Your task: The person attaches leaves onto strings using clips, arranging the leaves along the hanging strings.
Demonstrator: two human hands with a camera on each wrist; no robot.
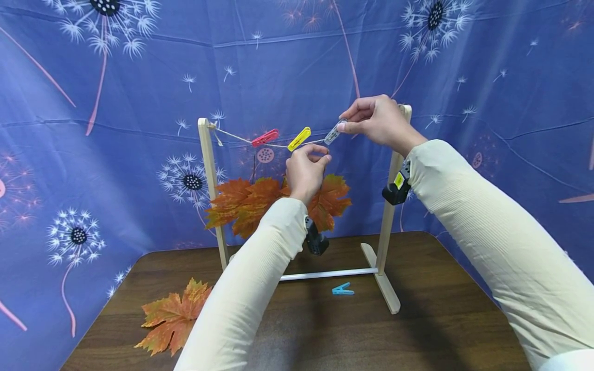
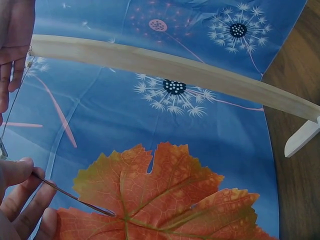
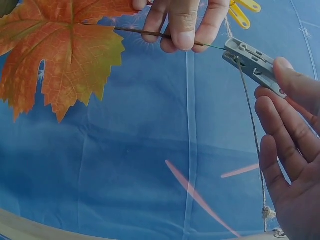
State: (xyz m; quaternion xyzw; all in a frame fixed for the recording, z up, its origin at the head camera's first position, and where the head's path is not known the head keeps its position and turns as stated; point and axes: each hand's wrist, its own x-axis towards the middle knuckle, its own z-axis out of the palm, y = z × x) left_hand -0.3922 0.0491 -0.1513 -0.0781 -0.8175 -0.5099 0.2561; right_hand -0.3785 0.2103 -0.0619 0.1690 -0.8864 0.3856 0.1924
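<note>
My left hand pinches the thin stem of an orange-green artificial maple leaf, just below the string. With thumb and fingers, my right hand pinches the back end of a grey clothespin. In the right wrist view the clothespin's front is at the string, and the stem's tip reaches its nose; whether the tip is clamped I cannot tell. Left along the string sit a red clothespin and a yellow clothespin. Other maple leaves hang below them.
The string spans two wooden posts of a stand with a white crossbar. On the brown table lie a blue clothespin and another maple leaf. A blue dandelion-print cloth hangs behind.
</note>
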